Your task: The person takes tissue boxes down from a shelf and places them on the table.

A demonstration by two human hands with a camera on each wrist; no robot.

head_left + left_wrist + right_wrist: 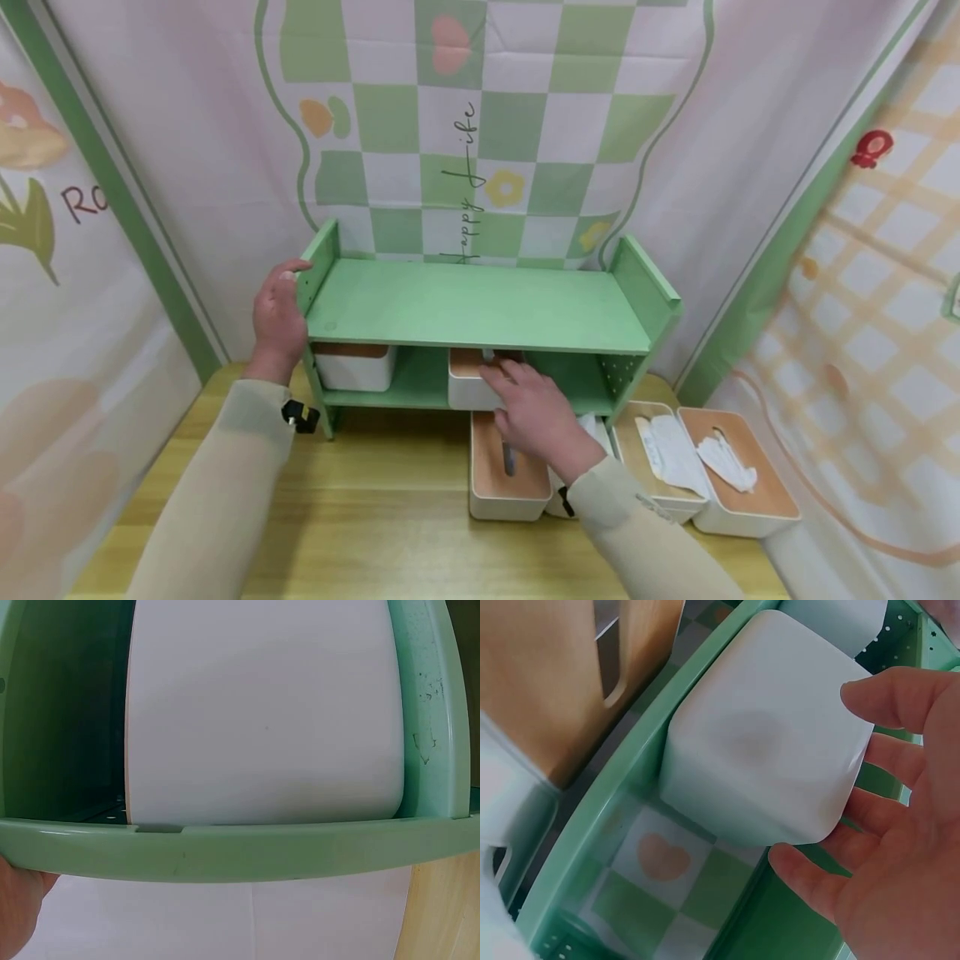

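Observation:
A green two-tier shelf (480,304) stands on the wooden table. My left hand (279,321) holds its left side panel, fingers up by the top edge; only a bit of that hand shows in the left wrist view. On the lower tier, a white tissue box (761,727) with a tan lid sits near the middle. My right hand (536,408) grips this box, thumb at its front face and fingers over the upper edge, as the right wrist view shows. Another white tissue box (354,367) stands at the lower tier's left end, close to the panel.
In front of the shelf, a tan-lidded tissue box (491,500) stands below my right hand. Further right are an open box (652,408) with a white tissue pack and a tan-lidded box (750,521) with tissue sticking out. Printed curtains (510,125) hang behind and at both sides.

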